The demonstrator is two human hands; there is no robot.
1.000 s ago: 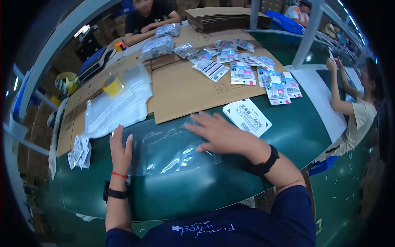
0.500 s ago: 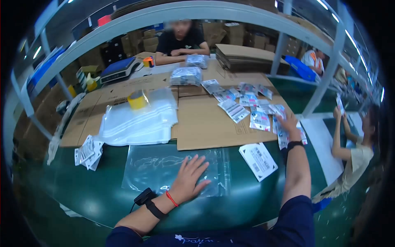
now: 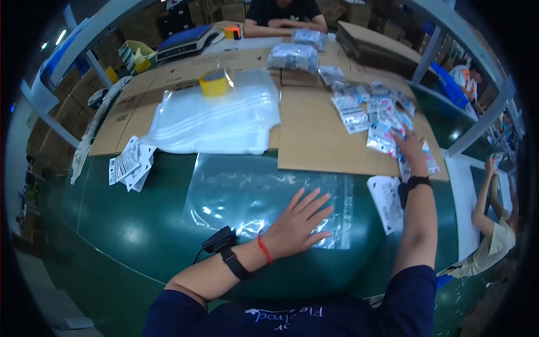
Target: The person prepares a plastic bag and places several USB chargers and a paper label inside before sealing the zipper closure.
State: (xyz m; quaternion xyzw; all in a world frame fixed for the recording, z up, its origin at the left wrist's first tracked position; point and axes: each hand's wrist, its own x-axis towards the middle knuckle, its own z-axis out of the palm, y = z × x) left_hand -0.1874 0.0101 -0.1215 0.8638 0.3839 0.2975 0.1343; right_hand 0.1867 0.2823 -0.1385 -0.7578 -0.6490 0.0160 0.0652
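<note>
My left hand (image 3: pixel 297 224) lies flat, fingers spread, on the right part of a clear plastic bag (image 3: pixel 224 191) on the green tabletop. Farther right, my right hand (image 3: pixel 411 149) rests over a pile of small printed packets (image 3: pixel 382 121) on flattened cardboard (image 3: pixel 314 146). Its fingers reach forward over the packets and look apart; no packet is seen lifted. Beside my right wrist a stack of white printed cards (image 3: pixel 386 205) lies on the green surface, partly covered by that wrist.
A stack of clear bags (image 3: pixel 219 118) with a yellow tape roll (image 3: pixel 215 84) on top lies left of centre. More printed cards (image 3: pixel 132 163) sit at left. Filled bags (image 3: pixel 293 57), a scale (image 3: pixel 185 42) and cardboard sheets (image 3: pixel 376 45) stand farther back. A person (image 3: pixel 286 19) sits opposite.
The view has tipped down and shifted left, so things sit higher and farther right. My right hand stays over the packets, and my left hand remains spread on the clear bag.
</note>
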